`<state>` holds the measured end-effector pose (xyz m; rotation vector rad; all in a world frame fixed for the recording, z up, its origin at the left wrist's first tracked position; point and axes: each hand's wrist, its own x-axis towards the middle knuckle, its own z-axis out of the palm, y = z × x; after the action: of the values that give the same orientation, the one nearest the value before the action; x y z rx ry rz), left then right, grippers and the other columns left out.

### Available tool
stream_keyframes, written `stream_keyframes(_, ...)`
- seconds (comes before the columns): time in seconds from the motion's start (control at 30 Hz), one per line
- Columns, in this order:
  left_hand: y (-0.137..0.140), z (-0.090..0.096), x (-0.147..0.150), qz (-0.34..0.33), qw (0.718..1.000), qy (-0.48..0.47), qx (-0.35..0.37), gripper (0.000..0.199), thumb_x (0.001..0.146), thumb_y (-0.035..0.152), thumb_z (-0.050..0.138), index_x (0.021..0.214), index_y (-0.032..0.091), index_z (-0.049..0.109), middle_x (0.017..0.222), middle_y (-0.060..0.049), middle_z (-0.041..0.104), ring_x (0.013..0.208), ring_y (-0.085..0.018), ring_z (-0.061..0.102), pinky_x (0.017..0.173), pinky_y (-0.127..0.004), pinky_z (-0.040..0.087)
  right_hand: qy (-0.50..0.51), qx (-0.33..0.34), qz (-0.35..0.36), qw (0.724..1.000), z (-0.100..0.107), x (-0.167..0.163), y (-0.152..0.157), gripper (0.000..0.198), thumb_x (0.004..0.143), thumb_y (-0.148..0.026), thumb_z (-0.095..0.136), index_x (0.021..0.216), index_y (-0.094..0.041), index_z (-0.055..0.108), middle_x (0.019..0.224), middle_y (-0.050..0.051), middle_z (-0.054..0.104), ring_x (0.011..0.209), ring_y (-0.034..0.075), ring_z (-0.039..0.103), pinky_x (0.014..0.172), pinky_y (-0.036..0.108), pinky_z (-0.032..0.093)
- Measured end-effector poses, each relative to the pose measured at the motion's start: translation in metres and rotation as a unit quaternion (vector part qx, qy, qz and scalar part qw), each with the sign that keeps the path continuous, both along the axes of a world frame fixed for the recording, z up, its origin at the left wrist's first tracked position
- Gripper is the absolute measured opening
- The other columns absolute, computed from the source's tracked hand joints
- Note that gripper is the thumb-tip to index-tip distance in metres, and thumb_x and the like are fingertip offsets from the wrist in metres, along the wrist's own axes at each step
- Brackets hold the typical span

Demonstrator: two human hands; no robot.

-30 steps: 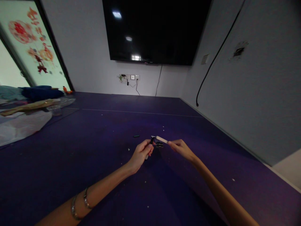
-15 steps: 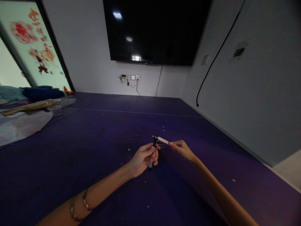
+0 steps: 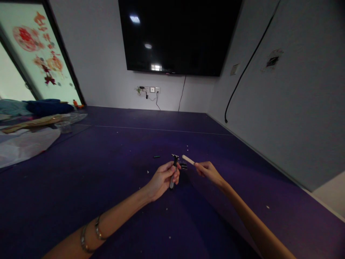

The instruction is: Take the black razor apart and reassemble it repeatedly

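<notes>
Head-worn camera, facing forward and down over hands [image 3: 161, 181] toward screen [image 3: 178, 36].

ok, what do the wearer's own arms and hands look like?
Left hand and right hand are ungloved. The left forearm wears two shiny metallic bracelets, set slightly apart; the right forearm shows nothing worn. No sleeves visible.

Gripping with left hand [image 3: 164, 178], with thumb [image 3: 169, 173] opposite curled fingers [image 3: 176, 177]. Pinching with right hand [image 3: 209, 172], just right of left hand, apart from it. Angled down-left from left hand with left arm [image 3: 124, 212], down-right from right hand with right arm [image 3: 248, 217].
</notes>
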<state>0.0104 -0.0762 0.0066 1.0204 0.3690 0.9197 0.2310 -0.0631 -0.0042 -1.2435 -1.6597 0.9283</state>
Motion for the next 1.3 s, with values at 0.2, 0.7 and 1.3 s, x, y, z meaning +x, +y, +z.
stream_keyframes(0.2, 0.015, -0.002, -0.003, 0.105, 0.99, 0.05, 0.077, 0.014, 0.079, 0.026, 0.056, 0.086, 0.014, 0.058, 0.074, -0.002, 0.05, 0.072, -0.013, 0.047, 0.071, -0.026, 0.037, 0.119, -0.015, -0.014, 0.993, 0.021, -0.012, -0.008, 0.042, 0.078, -0.054, 0.052, 0.063, -0.015, 0.059, 0.041, -0.005, 0.041, 0.036, 0.006, 0.028, 0.038, 0.022, 0.016)
stream_keyframes(0.7, 0.024, -0.007, -0.004, 0.141, 0.982, 0.087, 0.088, 0.023, 0.076, 0.035, 0.058, 0.09, 0.017, 0.054, 0.067, 0.003, 0.046, 0.055, -0.007, 0.042, 0.051, -0.02, 0.031, 0.483, -0.259, 0.108, 0.83, 0.02, -0.118, -0.074, 0.028, 0.074, -0.042, 0.063, 0.08, -0.019, 0.049, 0.049, -0.009, 0.034, 0.039, 0.003, 0.019, 0.036, 0.017, 0.008)
stream_keyframes(1.3, 0.021, -0.012, -0.001, 0.186, 0.961, 0.164, 0.125, 0.025, 0.077, 0.035, 0.057, 0.092, 0.015, 0.056, 0.064, 0.002, 0.048, 0.052, -0.008, 0.041, 0.049, -0.02, 0.029, 0.525, -0.314, 0.008, 0.791, 0.0, -0.135, -0.109, 0.042, 0.062, -0.051, 0.071, 0.075, -0.018, 0.048, 0.046, -0.011, 0.026, 0.039, 0.002, 0.014, 0.038, 0.018, 0.004)
